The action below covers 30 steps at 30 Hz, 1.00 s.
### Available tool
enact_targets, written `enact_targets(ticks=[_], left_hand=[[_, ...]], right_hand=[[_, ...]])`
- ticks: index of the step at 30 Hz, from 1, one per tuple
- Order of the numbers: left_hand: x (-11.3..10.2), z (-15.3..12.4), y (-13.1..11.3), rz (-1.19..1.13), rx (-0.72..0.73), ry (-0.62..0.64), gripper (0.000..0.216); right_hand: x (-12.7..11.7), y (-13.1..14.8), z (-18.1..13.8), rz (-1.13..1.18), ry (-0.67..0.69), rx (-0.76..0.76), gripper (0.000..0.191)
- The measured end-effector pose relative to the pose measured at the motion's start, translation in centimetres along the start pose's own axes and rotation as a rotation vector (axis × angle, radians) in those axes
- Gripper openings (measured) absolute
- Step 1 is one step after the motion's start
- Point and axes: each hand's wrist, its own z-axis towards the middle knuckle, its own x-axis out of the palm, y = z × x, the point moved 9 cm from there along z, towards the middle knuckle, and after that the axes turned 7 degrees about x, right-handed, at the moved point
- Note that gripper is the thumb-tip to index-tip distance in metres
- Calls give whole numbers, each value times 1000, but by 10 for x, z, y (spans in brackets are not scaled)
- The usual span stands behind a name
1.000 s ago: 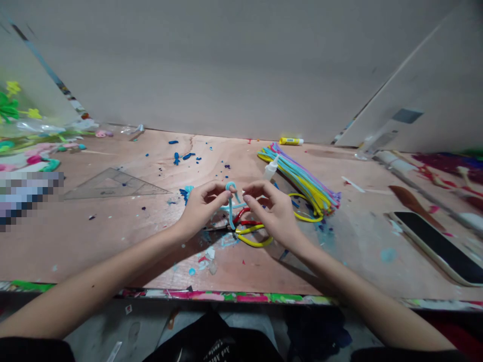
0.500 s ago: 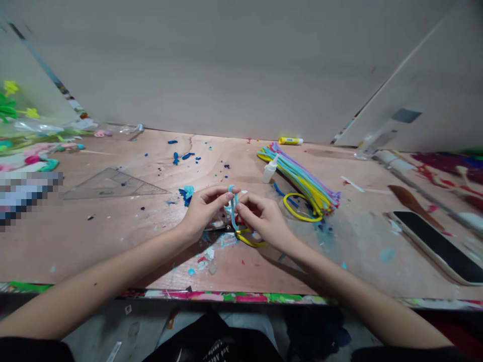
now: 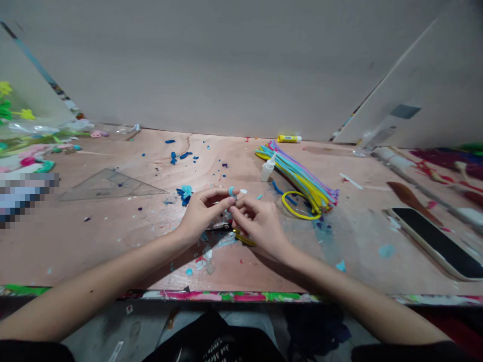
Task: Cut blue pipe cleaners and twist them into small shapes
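Observation:
My left hand [image 3: 202, 213] and my right hand [image 3: 256, 223] meet over the middle of the wooden table [image 3: 124, 236]. Both pinch a light blue pipe cleaner [image 3: 231, 191], of which only a small loop shows above the fingertips; the rest is hidden by the fingers. Scissors with a yellow handle [image 3: 241, 237] lie partly under my right hand.
A bundle of coloured pipe cleaners [image 3: 302, 178], a small white glue bottle [image 3: 267, 168] and a yellow loop [image 3: 298, 206] lie to the right. A phone [image 3: 433, 241] sits at the far right, a clear set square [image 3: 109, 183] at the left, a yellow glue stick [image 3: 289, 139] by the wall.
My hands have come closer together and dropped a little. The blue pipe cleaner, earlier a long hanging loop, is now gathered between the fingers with only a small loop showing.

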Motion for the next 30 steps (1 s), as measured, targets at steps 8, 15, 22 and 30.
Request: enact_targets(ticks=[8,15,22,30], left_hand=[[-4,0,7,-32,-84,-36,23],[-2,-4,10,-119,-213,-17,22],[1,-2,12,-150,-222,38,37],[8,-2,5,-61,-195,119,25]], right_hand=[[-3,24,-8,-393,-58,-282,23],[-28,28,2,-216,-143,-229,10],[-7,1,10,135,76,-4,10],[-19,5,12,35,7,-64,19]])
